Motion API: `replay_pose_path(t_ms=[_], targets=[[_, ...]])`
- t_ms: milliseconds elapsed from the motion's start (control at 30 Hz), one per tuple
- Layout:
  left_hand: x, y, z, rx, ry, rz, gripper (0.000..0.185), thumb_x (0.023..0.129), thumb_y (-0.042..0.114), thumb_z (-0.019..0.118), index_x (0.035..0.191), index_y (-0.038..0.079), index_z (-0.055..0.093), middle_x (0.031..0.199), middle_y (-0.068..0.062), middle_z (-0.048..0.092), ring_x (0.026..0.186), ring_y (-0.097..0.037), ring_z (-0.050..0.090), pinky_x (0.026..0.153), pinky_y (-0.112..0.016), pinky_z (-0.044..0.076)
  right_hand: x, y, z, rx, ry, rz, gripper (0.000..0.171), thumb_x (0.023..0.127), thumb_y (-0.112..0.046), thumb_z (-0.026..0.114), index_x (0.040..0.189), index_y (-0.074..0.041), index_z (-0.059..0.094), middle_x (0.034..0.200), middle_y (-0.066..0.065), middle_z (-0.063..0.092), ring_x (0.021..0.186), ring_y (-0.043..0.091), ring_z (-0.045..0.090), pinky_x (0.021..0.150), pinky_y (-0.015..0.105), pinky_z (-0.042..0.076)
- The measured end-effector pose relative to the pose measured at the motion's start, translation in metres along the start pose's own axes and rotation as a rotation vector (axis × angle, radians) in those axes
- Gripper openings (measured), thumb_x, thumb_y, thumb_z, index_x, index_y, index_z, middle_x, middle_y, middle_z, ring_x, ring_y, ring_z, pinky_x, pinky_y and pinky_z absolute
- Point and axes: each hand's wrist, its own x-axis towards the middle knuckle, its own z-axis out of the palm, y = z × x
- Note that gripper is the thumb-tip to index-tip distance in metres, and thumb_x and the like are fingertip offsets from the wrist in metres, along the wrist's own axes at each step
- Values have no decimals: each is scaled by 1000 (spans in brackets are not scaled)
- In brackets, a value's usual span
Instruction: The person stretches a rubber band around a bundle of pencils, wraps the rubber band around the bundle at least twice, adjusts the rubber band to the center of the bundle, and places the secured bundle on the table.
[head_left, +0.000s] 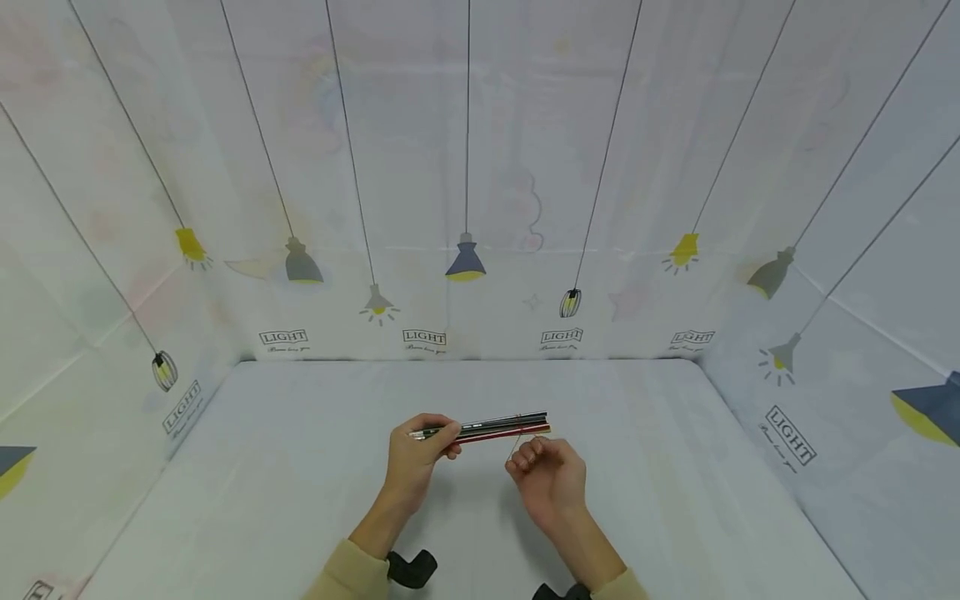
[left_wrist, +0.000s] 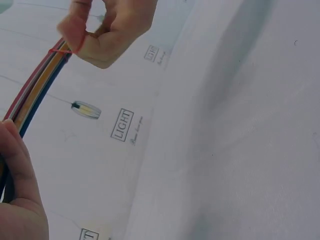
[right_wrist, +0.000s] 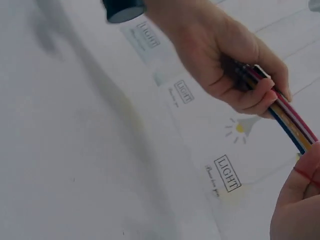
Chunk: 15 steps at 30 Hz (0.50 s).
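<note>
My left hand grips a bundle of pencils near one end, thumb on top, holding it level above the table. Red, dark, yellow-orange and blue barrels show in the wrist views. Around the bundle's other end runs a thin red rubber band, drawn out taut toward my right hand. The curled fingers of that hand hold the band just below the pencil ends in the head view. In the right wrist view the rubber band crosses over the right fingers. The left palm hides the near pencil ends.
Under both hands lies a white-covered table. Behind and at both sides stand white wall sheets printed with hanging lamps and the word LIGHT. A black wrist piece sits by the left sleeve, and another by the right.
</note>
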Motion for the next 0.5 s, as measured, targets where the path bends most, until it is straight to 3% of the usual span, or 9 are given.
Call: replay_pose_path(t_ms=[67,133,200,300,400,500], targets=[[0,0,1,15,2,11,27,85,8,83,99,-8,68,93,-17,67,65,-16,67,64,-25,59,-5,1,-1,-235,-22,-127,31,103,-7,39,77,-8,56,75,2,52,72,17,54,77,30,50],[0,1,1,13,-1,17,26,85,8,83,99,-8,69,94,-18,67,65,-17,67,64,-26,59,-10,1,-1,-548,-21,-270,23,103,-5,50,85,-6,64,81,3,60,78,19,62,82,31,55],[1,2,1,13,-4,24,27,85,8,83,99,-9,68,94,-18,67,65,-17,67,64,-25,59,-15,0,-1,-838,-11,-410,13,100,-3,59,93,-5,70,88,3,66,82,19,67,83,29,57],[1,4,1,16,-12,20,27,85,8,83,99,-9,68,91,-18,67,64,-17,67,62,-25,58,-20,-6,0,-1187,-21,-638,13,95,0,69,95,-13,74,90,-4,70,82,14,68,80,24,56],[1,5,1,23,-18,2,26,85,7,83,99,-8,68,87,-17,68,63,-17,66,62,-26,58,-23,-13,2,-1370,-57,-870,22,87,6,73,90,-16,73,85,-9,68,75,9,64,73,19,54],[0,5,1,36,-27,-6,25,85,8,83,100,-7,69,85,-17,68,63,-17,66,62,-27,58,-24,-21,4,-1415,-114,-1042,27,80,11,72,87,-15,71,80,-7,65,68,6,59,65,16,51]])
